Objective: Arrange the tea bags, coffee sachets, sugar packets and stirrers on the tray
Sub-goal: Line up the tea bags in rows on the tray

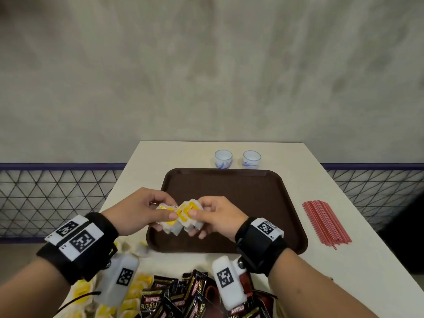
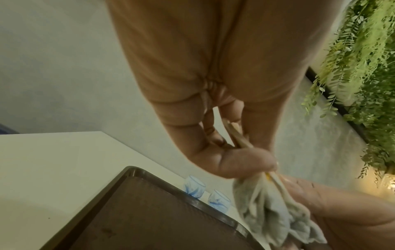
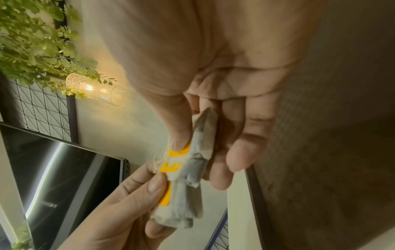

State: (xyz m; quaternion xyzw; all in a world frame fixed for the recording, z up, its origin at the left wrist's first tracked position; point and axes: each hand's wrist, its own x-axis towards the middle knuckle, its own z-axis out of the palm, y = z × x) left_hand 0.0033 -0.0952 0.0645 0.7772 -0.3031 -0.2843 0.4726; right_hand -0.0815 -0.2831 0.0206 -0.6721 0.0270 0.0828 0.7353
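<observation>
Both hands hold one bunch of white tea bags with yellow tags (image 1: 180,216) above the left front part of the brown tray (image 1: 247,191). My left hand (image 1: 146,211) pinches the bunch from the left and my right hand (image 1: 213,214) pinches it from the right, thumbs on top. The left wrist view shows the tea bags (image 2: 275,211) hanging below my left thumb. In the right wrist view the tea bags (image 3: 192,169) sit between my right thumb and fingers. More tea bags (image 1: 135,292) and black coffee sachets (image 1: 174,297) lie at the table's near edge. Red stirrers (image 1: 325,222) lie right of the tray.
Two small blue-and-white cups (image 1: 223,159) (image 1: 251,159) stand behind the tray on the white table (image 1: 344,260). A wire mesh railing (image 1: 46,198) runs on both sides of the table, before a grey wall.
</observation>
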